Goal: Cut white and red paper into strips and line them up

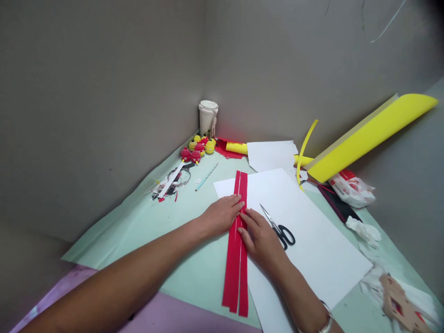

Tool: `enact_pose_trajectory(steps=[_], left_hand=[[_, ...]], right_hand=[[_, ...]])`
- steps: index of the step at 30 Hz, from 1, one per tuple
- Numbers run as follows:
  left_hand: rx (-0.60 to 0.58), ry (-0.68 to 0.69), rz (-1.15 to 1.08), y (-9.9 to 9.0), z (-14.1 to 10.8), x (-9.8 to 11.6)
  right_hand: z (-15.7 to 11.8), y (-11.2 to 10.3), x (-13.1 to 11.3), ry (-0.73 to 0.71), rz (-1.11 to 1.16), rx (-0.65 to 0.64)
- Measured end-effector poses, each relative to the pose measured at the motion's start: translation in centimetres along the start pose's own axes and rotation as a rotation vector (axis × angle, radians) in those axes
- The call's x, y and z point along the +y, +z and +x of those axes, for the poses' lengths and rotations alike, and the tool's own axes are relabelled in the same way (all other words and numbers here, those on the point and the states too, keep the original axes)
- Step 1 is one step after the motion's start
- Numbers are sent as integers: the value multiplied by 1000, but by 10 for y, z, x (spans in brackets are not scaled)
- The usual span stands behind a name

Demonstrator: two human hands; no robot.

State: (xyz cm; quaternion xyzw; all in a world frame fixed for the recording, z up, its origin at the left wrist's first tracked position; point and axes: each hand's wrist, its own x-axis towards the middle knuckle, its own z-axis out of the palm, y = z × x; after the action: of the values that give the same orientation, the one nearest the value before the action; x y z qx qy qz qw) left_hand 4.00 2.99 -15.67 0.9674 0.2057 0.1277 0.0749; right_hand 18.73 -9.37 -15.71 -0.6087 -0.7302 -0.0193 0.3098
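Note:
Long red paper strips [233, 273] lie side by side, running away from me, partly over a large white sheet [312, 259]. My left hand [222, 213] rests flat on their left side with fingers stretched across them. From the right, my right hand [260, 233] touches the strips with its fingertips, the fingers slightly bent and apart. Both hands are open, pressing on the paper without grasping it. Black-handled scissors [279, 227] lie closed on the white sheet, just right of my right hand. The stretch of strip beneath my fingers is hidden.
A white lidded cup [208, 118] stands in the corner behind small red and yellow lantern-like ornaments [196, 150]. A pencil [206, 176] and paper scraps [169, 185] lie at left. Rolled yellow paper [367, 138], a tissue pack [352, 188] and a brown cardboard piece [402, 296] are at right.

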Motion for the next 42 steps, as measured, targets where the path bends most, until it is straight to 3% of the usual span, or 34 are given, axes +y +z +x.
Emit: enact_pose_trajectory(steps=[19,30,37,42], left_hand=[[8,-2,21,-3,0,2],[2,-15,22,-8,0,5],[50,-24,13,-3,0,4],[262,-29,-139,-16,3,10]], right_hand=[[1,4,1,-3,-18,21],[6,1,0,64,91,-87],[12,-8,3,235,332,44],[16,-17,2,532,691,73]])
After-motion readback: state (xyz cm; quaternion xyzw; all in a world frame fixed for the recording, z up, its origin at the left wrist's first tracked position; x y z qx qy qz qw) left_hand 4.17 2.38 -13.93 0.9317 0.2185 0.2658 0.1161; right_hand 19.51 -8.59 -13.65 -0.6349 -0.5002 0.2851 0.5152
